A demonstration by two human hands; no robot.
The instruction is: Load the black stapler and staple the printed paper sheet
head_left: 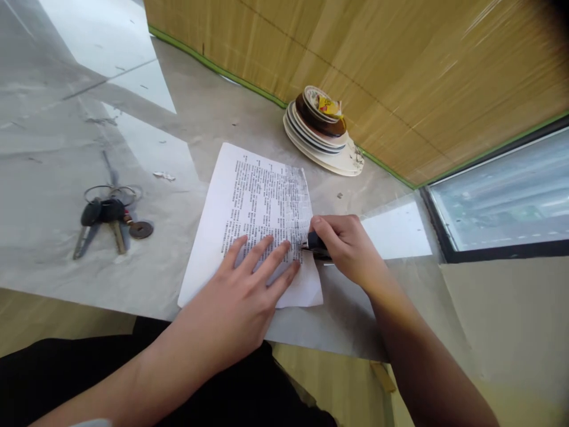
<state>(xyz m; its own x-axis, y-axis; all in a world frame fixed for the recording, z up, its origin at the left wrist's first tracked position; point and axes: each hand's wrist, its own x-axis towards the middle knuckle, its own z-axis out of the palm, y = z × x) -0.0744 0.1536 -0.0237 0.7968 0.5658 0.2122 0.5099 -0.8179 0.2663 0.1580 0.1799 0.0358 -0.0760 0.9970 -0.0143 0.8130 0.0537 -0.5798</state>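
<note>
Printed sheets of white paper [208,237] lie at a slant on the grey tabletop. My left hand [249,290] rests flat on their lower part, its fingers spread over the text. At the right edge of the paper, my right hand [347,246] grips what looks like a small black stapler [316,244]. Its metal-tipped front reaches over the printed side, while the fingers hide most of its body. How many sheets are in the stack I cannot tell.
A ring of keys [111,210] with a coin-like charm lies at the left. Stacked plates [320,142] topped by a yellow packet [329,107] stand by the bamboo-like wall panel [355,59]. A window frame [502,249] borders the right side. A white scrap [164,176] lies on the table.
</note>
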